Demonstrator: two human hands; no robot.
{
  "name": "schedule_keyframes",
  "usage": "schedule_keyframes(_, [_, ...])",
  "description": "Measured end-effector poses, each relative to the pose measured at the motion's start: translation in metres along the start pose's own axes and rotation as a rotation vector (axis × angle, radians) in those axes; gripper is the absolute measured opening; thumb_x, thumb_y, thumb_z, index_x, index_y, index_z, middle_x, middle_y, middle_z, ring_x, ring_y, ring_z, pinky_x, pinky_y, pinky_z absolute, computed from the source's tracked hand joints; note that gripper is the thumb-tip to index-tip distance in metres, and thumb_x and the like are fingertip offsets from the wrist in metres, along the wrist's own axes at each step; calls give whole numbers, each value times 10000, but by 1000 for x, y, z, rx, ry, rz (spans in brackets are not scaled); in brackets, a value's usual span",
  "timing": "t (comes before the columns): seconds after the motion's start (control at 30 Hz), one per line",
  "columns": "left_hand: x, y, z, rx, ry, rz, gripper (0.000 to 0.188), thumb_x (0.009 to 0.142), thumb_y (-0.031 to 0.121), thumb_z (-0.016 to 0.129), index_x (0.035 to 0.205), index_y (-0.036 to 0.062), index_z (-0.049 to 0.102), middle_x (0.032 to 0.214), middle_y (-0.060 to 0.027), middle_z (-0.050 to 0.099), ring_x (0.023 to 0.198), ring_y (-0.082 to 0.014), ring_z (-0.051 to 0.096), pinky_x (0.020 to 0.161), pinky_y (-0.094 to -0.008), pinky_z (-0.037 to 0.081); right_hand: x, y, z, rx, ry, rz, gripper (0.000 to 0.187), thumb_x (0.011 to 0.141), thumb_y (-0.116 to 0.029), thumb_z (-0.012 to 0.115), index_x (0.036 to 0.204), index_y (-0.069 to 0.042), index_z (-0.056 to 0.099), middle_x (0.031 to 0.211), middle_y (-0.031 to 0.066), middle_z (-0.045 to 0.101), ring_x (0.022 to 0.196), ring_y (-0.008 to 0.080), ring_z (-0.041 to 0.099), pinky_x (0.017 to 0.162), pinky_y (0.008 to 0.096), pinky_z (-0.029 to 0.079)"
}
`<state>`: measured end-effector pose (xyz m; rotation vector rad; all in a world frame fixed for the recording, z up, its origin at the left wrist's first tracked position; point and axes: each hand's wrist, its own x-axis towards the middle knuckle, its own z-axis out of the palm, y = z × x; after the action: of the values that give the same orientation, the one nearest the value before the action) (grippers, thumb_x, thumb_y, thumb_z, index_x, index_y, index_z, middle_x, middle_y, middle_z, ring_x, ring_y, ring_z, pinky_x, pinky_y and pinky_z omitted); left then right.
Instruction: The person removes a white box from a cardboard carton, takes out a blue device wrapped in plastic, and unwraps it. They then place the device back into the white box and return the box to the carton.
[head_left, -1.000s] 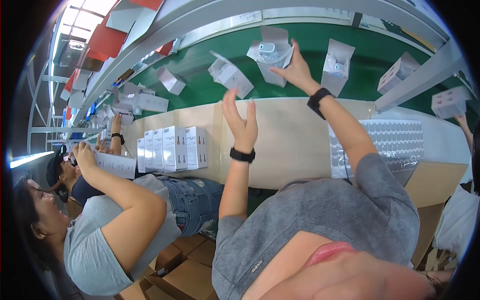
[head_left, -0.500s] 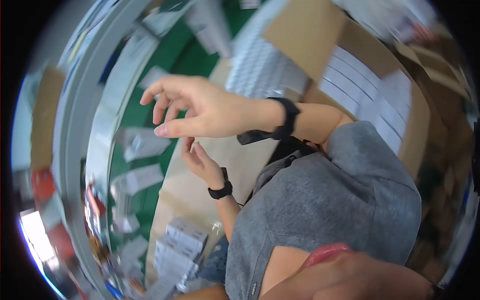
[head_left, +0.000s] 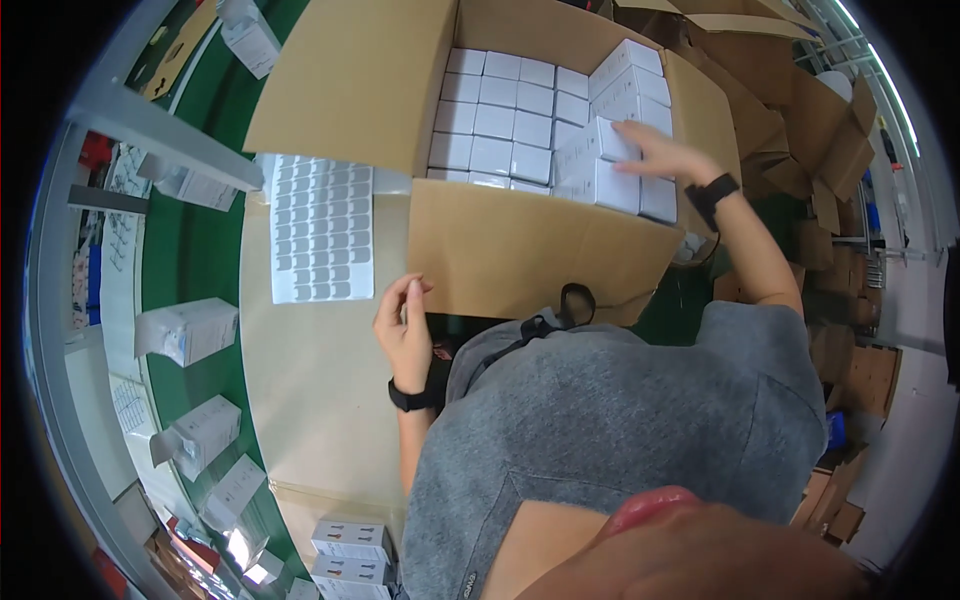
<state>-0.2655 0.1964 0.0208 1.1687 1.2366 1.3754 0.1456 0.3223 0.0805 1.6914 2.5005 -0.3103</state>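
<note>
The person wears a mottled grey T-shirt [head_left: 620,420] with short sleeves, seams along its neckline and a small pale mark [head_left: 469,585] beside it. One black wristband [head_left: 408,397] circles the left wrist; another black wristband [head_left: 712,190], a dark tail hanging from it, the right.

Small boxes [head_left: 493,121], smooth card with a faint sheen; large carton [head_left: 540,240], matt, smooth-faced cardboard; shirt [head_left: 620,420], matt cloth with a slightly rough nap; table [head_left: 320,400], smooth and matt; belt [head_left: 195,258], smooth; post [head_left: 165,137], smooth, probably painted metal, the view being poor toward the rim.
</note>
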Motion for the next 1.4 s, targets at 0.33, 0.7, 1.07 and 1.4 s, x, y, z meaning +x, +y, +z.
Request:
schedule_keyframes(0.33, [-2,67,-60,50,-16,-130,163,863,117,520,922,-27,569,843,-80,598,848,-163,552,808,-284,414,43,-77,-62,38,58,140,640,687,-283,664,1216,-23,414,1170,196,422,1089,324,415,911,366,363])
schedule_keyframes(0.7, [68,141,-31,228,-574,469,889,581,302,781,1283,14,319,1230,-158,427,1142,-310,416,963,-390,310,35,-262,-164,192,129,-1011,595,542,18,647,1113,-46,495,1149,147,430,1137,334,400,907,361,376])
schedule_keyframes(1.07, [34,132,-62,999,80,590,786,565,223,726,1241,29,375,1085,-147,457,1006,-312,463,864,-392,347,99,-294,-121,626,-51,-1083,570,686,-75,617,1223,-36,432,1264,156,398,1162,303,408,945,382,349])
schedule_keyframes(1.4, [-23,135,-106,1156,391,496,703,591,169,675,1230,58,405,1052,-134,451,991,-298,450,860,-406,335,114,-383,-109,652,-379,-1139,524,690,-64,592,1193,-30,445,1204,116,450,1112,252,449,901,361,397])
